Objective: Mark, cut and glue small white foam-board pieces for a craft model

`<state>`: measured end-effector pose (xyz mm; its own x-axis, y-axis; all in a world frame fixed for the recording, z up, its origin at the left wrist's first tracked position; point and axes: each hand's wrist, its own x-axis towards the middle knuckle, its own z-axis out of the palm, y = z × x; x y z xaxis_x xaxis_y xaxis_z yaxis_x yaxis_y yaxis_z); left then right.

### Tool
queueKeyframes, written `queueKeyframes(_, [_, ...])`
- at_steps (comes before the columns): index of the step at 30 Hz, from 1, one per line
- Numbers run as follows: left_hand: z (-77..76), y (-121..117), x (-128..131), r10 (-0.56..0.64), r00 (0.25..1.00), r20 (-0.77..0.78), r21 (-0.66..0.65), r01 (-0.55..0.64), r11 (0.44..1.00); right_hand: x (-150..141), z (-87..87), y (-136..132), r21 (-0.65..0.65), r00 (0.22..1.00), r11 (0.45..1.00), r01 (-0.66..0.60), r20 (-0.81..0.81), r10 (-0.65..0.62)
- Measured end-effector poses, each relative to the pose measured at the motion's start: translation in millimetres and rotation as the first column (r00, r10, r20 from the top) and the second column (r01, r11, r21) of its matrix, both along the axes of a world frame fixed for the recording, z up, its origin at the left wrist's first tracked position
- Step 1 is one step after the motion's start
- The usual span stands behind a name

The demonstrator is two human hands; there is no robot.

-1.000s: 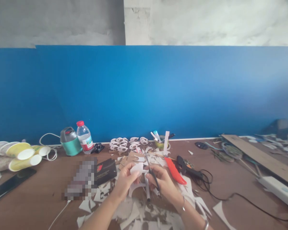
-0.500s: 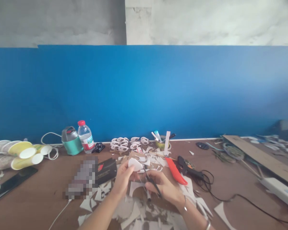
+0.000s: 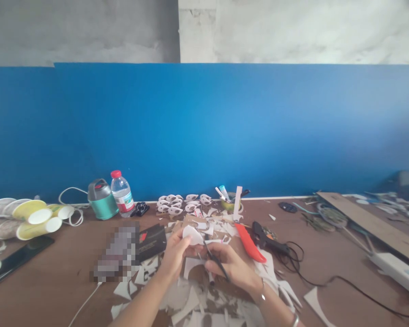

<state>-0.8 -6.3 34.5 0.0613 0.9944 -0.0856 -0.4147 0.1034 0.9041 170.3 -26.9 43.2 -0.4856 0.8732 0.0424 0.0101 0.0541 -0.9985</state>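
Between thumb and fingers, my left hand (image 3: 177,250) pinches a white paper piece (image 3: 192,236) with a rounded outline. My right hand (image 3: 230,263) is closed round a pair of dark scissors (image 3: 218,262), whose tips point up beside the paper's right edge. Whether the blades touch the paper I cannot tell. Below both hands lie many white paper scraps (image 3: 189,309), some with curved cut edges. Behind the hands, several white leaf-shaped pieces with holes (image 3: 175,211) sit in a cluster near the wall.
Right of my hands are a red-handled tool (image 3: 250,244) and a black glue gun (image 3: 271,240) with its cable. At left stand a water bottle (image 3: 123,195), a teal container (image 3: 103,202) and stacked paper cups (image 3: 30,213). A white power strip (image 3: 398,272) lies far right.
The paper piece has turned slightly in my left hand, and the scissors have shifted a little beside it. Everything else looks the same.
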Motion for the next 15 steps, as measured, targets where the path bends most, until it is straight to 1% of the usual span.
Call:
queueKeyframes(7, [0.9,-0.6,0.0,-0.023,1.0,0.019,0.028,0.023,0.999,-1.1,-0.7,1.2,0.049,0.999,0.999,0.004,0.035,-0.006])
queueKeyframes(11, [2.4,-1.1,-0.1,-0.033,0.998,0.053,0.034,0.032,0.999,-3.4,-0.6,0.8,0.05,1.0,0.999,0.01,0.007,-0.011])
queueKeyframes(15, [0.4,-0.2,-1.1,-0.031,0.998,0.055,0.03,0.029,0.999,-5.0,-1.7,0.5,0.057,0.999,0.998,0.031,0.022,-0.032])
